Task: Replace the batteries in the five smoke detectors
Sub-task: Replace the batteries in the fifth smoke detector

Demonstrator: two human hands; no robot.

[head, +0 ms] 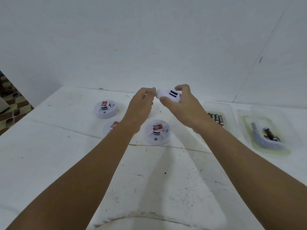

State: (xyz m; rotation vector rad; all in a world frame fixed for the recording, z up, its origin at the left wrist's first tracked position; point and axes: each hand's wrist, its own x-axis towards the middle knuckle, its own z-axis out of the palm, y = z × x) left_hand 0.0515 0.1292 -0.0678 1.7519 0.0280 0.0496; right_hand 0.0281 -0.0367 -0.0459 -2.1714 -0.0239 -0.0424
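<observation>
My right hand (182, 105) grips a white round smoke detector (167, 95) lifted above the table, thumb at its near rim and fingers over the far rim. My left hand (141, 105) has its fingertips at the detector's left edge, fingers curled. Three more white detectors with red labels lie on the table: one at the far left (106, 108), one partly hidden under my left forearm (111, 127), one in the middle (157, 131). A row of dark batteries (216, 118) lies in a clear tray to the right.
A clear tray (217, 107) holds the batteries. Farther right a second clear tray (269, 135) holds a grey curved object and more batteries. The white table (49, 163) meets a white wall at the back; its left edge borders a tiled floor.
</observation>
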